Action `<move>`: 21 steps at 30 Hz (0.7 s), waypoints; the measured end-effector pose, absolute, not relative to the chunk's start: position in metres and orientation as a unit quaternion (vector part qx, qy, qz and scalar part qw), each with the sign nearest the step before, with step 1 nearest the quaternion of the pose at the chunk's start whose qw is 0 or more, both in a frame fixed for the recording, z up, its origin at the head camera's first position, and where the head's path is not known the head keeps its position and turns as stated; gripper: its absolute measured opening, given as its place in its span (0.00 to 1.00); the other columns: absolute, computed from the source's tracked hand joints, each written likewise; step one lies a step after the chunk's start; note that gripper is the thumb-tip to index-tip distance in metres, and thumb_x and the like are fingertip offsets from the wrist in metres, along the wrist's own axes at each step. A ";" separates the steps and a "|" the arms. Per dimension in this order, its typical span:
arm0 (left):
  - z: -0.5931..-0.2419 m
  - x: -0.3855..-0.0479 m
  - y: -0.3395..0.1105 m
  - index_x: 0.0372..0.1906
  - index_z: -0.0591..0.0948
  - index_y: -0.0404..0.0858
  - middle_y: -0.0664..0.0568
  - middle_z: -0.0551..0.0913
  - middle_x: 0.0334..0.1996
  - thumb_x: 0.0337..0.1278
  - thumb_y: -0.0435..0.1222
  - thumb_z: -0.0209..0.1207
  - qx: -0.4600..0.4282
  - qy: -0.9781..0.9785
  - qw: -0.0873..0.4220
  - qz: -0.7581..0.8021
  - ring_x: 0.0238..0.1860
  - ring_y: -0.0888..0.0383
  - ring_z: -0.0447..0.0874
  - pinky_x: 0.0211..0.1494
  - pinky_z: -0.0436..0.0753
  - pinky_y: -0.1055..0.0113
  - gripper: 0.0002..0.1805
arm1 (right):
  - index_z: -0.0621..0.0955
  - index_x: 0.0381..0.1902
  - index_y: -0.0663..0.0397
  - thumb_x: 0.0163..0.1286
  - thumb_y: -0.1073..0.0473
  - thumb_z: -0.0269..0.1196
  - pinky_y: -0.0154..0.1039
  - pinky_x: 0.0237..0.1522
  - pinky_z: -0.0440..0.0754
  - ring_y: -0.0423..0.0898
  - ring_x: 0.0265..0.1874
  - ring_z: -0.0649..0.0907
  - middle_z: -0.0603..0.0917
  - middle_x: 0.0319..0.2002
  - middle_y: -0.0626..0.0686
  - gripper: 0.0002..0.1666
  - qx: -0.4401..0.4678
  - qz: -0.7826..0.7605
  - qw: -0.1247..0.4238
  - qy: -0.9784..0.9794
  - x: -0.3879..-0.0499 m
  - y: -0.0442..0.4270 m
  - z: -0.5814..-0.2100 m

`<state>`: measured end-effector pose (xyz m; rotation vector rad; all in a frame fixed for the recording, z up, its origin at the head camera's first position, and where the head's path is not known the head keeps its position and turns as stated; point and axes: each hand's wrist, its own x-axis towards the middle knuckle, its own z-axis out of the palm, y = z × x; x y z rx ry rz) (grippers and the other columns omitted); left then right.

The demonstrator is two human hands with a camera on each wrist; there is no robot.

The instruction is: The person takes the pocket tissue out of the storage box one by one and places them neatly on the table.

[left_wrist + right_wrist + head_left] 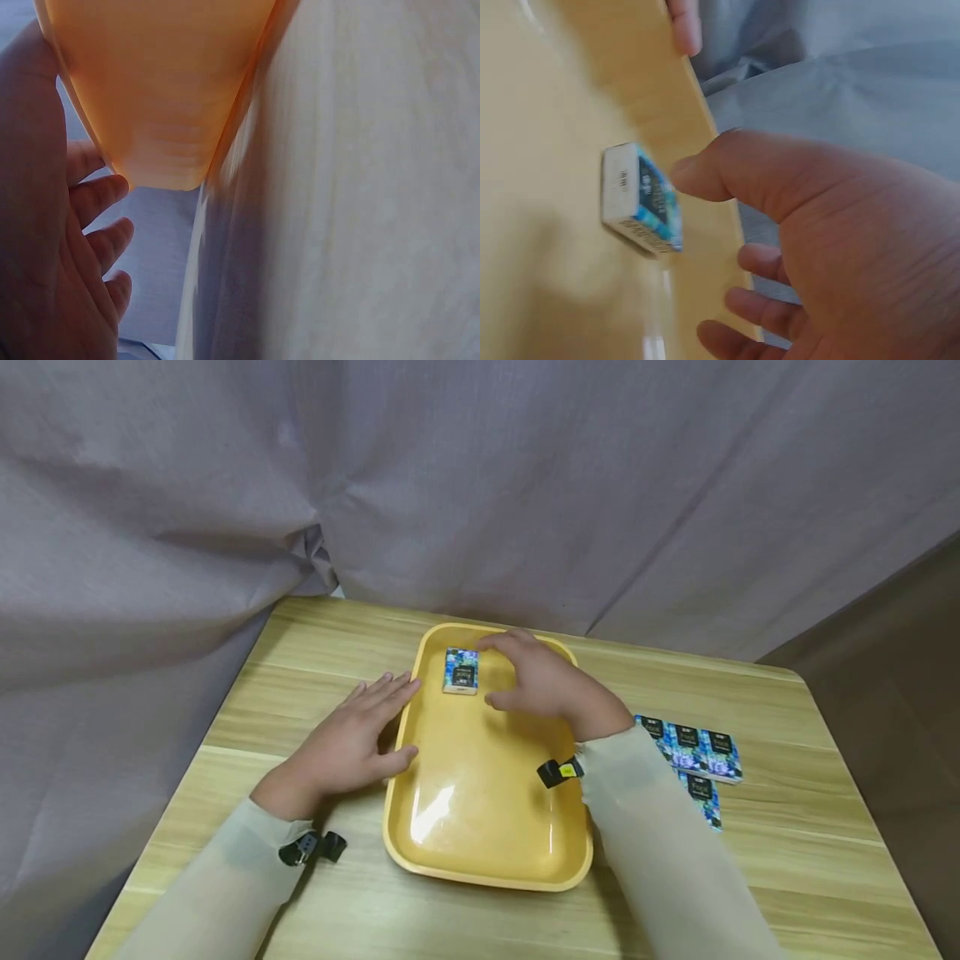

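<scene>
A yellow tray (487,810) stands on the wooden table. Inside its far left part lies a small pack (461,671) with a blue flowered face, a black label and white sides (622,180); it looks like a tissue pack. My right hand (543,681) hovers over the tray just right of this pack, thumb and fingers spread apart with nothing between them. In the right wrist view the thumb of that hand (817,202) is close to the pack's printed face. Against the tray's left rim rests my left hand (360,735), its fingers extended, fingertips touching the edge (94,142).
Several more flowered packs (686,747) lie together on the table (787,827) to the right of the tray, partly hidden by the right sleeve. Grey curtain (487,485) hangs behind the table's far edge.
</scene>
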<state>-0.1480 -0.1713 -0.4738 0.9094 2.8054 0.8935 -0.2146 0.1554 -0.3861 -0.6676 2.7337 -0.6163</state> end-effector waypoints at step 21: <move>-0.471 -0.150 -0.165 0.94 0.55 0.50 0.52 0.58 0.92 0.73 0.61 0.64 0.299 0.909 0.032 0.289 0.93 0.41 0.53 0.95 0.51 0.35 0.54 | 0.72 0.85 0.48 0.68 0.52 0.80 0.55 0.90 0.66 0.56 0.86 0.70 0.72 0.85 0.53 0.51 -0.211 -0.225 0.123 0.943 -0.242 0.144 -0.430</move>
